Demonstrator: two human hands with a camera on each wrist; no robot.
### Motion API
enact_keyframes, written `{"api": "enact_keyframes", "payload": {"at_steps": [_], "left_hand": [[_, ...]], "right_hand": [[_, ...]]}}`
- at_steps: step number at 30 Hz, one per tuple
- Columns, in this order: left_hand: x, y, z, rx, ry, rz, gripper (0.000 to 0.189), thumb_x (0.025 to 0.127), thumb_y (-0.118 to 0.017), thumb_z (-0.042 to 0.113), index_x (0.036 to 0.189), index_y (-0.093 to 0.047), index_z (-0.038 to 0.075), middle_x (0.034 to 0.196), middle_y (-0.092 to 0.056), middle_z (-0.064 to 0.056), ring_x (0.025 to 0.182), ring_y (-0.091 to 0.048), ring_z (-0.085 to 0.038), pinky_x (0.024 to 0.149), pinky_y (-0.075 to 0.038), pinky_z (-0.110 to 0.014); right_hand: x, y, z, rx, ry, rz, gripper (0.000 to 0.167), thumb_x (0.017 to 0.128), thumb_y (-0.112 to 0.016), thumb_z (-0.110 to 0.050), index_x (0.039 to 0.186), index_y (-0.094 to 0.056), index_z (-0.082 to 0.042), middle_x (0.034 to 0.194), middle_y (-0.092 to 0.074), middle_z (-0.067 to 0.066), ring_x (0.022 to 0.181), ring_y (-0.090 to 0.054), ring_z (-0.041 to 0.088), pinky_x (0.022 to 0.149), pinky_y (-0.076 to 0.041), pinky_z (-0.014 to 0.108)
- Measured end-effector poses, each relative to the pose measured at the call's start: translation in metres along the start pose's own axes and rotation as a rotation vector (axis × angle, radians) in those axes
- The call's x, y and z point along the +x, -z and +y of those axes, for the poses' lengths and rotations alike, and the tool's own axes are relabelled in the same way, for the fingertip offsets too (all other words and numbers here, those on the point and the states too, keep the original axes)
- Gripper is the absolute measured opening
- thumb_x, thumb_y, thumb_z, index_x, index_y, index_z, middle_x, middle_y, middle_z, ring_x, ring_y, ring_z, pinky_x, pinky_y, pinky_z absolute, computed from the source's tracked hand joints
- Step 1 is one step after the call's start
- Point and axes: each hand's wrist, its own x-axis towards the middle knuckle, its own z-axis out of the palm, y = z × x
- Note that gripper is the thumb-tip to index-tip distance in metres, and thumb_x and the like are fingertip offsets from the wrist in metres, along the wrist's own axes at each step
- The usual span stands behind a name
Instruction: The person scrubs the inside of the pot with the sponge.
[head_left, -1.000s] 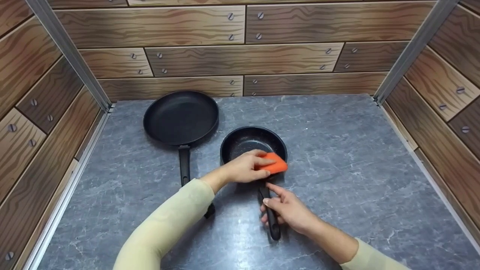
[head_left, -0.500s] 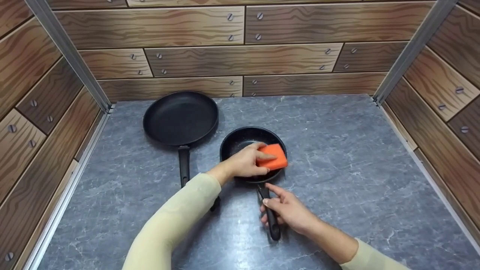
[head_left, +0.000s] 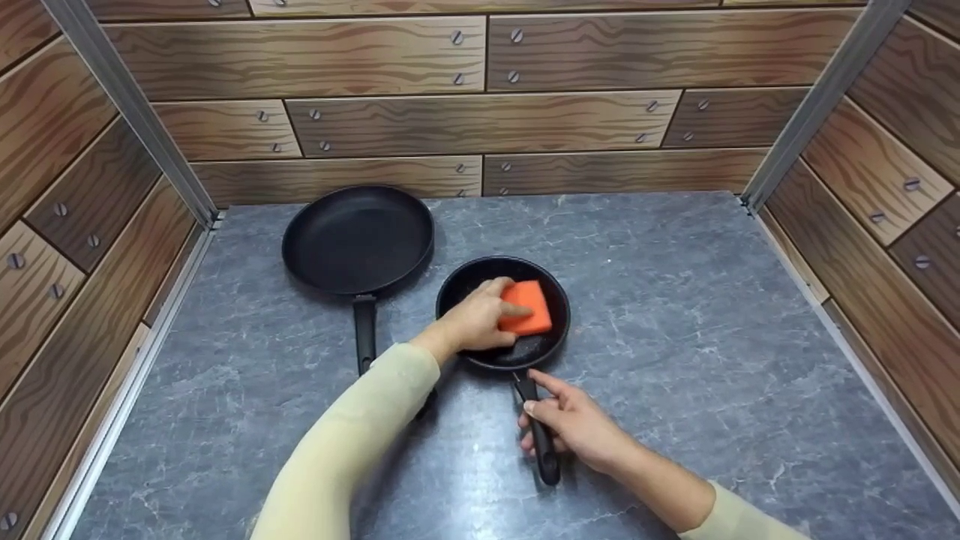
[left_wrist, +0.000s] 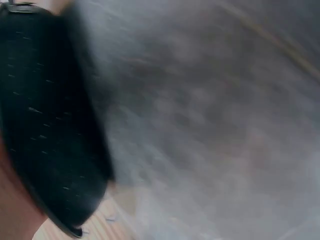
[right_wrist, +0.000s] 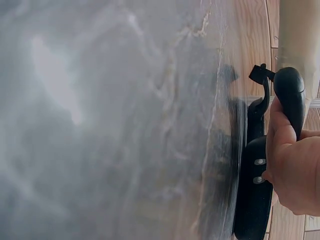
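Note:
An orange sponge (head_left: 534, 306) lies against the inside of a small black frying pan (head_left: 538, 350). My left hand (head_left: 476, 321) reaches in from the left and grips it, thumb at its near edge and fingers over its top. With my right hand (head_left: 581, 426) I hold the pan's black handle (head_left: 547, 459), index finger stretched along it towards the pan. The right wrist view has that hand (right_wrist: 300, 172) around the handle (right_wrist: 290, 92). In the left wrist view the pan's dark outer side (left_wrist: 55, 120) fills the left edge; the sponge is hidden there.
A larger black frying pan (head_left: 358, 240) stands at the back left, its handle (head_left: 365, 334) pointing towards me and partly covered by my left sleeve (head_left: 360, 420). Wood-patterned walls (head_left: 480, 124) enclose the grey marbled tabletop (head_left: 697, 315) at the back and both sides.
My left hand has moved the sponge from the pan's near right rim up and leftward to around its middle, turning it a little. My right hand has stayed on the handle.

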Motion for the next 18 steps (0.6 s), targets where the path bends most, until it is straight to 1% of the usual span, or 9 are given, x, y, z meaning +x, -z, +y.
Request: {"api": "enact_keyframes", "payload": {"at_steps": [6,11,18], "left_hand": [[0.001,0.004,-0.002,0.034,0.022,-0.035,0.054,0.092,-0.080,0.031,0.145,-0.069,0.025,0.162,-0.039,-0.024,0.148,-0.039,-0.039,0.124,-0.031,-0.050],[0.000,0.009,-0.005,0.091,0.049,-0.058,0.055,0.093,-0.079,0.035,0.146,-0.068,0.026,0.160,-0.040,-0.025,0.145,-0.042,-0.040,0.122,-0.032,-0.052],[-0.005,0.017,-0.014,0.210,0.086,-0.055,0.054,0.091,-0.080,0.040,0.143,-0.070,0.028,0.152,-0.049,-0.024,0.137,-0.048,-0.040,0.110,-0.035,-0.053]], "right_hand": [[-0.001,0.000,-0.001,0.001,-0.007,0.008,0.080,0.107,-0.060,-0.013,0.168,-0.011,0.002,0.100,-0.070,0.018,0.075,-0.074,0.020,0.074,-0.064,0.041],[0.000,0.000,-0.001,0.000,-0.006,0.008,0.079,0.107,-0.059,-0.012,0.169,-0.011,0.001,0.100,-0.070,0.018,0.075,-0.074,0.020,0.073,-0.064,0.041],[0.000,0.000,0.001,0.001,-0.004,0.011,0.080,0.107,-0.060,-0.012,0.169,-0.011,0.001,0.102,-0.070,0.020,0.075,-0.074,0.020,0.074,-0.064,0.041]]}}
